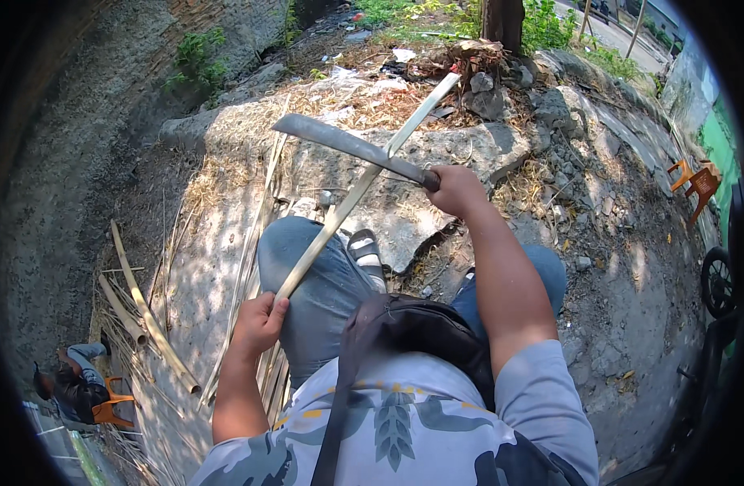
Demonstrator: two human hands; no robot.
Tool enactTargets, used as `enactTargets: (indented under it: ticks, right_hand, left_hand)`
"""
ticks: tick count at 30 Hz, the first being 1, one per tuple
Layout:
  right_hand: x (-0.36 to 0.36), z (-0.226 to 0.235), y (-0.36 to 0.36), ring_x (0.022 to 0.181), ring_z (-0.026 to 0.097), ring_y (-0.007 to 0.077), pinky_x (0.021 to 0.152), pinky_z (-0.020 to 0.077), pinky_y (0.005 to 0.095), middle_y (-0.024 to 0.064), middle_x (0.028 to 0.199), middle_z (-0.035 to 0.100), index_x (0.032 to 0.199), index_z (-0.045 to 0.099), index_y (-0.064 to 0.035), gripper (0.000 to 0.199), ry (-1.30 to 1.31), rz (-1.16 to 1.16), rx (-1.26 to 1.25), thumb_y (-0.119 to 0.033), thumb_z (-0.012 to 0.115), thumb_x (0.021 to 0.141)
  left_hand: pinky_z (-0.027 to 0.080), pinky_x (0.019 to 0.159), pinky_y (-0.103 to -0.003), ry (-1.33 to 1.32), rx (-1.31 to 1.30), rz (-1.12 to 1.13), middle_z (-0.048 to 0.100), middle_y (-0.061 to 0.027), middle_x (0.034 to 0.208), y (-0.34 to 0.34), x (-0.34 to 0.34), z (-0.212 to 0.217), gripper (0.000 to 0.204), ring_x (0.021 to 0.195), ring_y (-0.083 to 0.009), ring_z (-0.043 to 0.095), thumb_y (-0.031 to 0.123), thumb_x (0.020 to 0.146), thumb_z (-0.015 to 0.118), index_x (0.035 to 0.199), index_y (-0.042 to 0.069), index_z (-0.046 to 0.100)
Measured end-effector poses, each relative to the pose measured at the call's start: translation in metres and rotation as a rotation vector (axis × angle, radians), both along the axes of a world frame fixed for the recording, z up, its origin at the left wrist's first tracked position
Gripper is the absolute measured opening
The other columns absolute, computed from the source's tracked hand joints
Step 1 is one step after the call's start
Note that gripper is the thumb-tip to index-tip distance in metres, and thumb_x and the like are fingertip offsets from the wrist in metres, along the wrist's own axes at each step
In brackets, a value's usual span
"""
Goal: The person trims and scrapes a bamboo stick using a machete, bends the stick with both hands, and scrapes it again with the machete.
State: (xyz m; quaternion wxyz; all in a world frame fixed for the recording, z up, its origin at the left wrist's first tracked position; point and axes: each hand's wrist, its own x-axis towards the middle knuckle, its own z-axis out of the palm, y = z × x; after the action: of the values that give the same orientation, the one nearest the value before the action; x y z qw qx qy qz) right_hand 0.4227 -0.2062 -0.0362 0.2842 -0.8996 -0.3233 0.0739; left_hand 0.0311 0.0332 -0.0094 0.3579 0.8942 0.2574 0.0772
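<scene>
A machete [337, 139] with a broad grey blade is in my right hand [457, 191], whose fingers wrap its dark handle. The blade points left and crosses a long pale bamboo strip [357, 193] near its upper half; blade and strip appear to touch. My left hand [262, 321] grips the strip's near end, thumb on top, beside my left knee. From there the strip slants up and to the right, passing over my jeans-covered leg, with its far end close to the tree base.
Several split bamboo strips [254, 243] lie on the ground at left, near two bamboo poles [157, 320]. Another person [76, 381] sits on an orange chair [113, 402] at lower left. Broken concrete [404, 235] lies ahead. A tree trunk [502, 23], orange chairs [700, 190] and a wheel [717, 282] stand farther off.
</scene>
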Motion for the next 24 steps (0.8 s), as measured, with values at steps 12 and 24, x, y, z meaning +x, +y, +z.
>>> enactTargets:
  ticks: [12,24]
  right_hand:
    - [-0.027,0.03,0.007,0.094,0.073,0.0352,0.083,0.0584,0.0493,0.0126,0.095,0.075,0.098,0.074,-0.0161,0.021,-0.135,0.191,-0.14,-0.026,0.071,0.08]
    - [0.002,0.0,-0.009,0.093,0.073,0.0353,0.086,0.0567,0.047,0.0122,0.097,0.076,0.105,0.075,-0.0152,0.027,0.195,-0.057,-0.008,-0.024,0.075,0.079]
  left_hand:
    - [0.039,0.052,-0.04,0.033,0.055,-0.001,0.049,-0.0119,0.057,0.002,-0.001,-0.004,0.045,0.054,-0.0186,0.045,0.034,0.102,0.065,0.075,0.001,0.054]
    - [0.039,0.052,-0.039,0.02,0.204,-0.038,0.051,-0.0128,0.058,-0.003,0.003,-0.002,0.043,0.053,-0.0193,0.046,0.031,0.101,0.067,0.074,0.0,0.056]
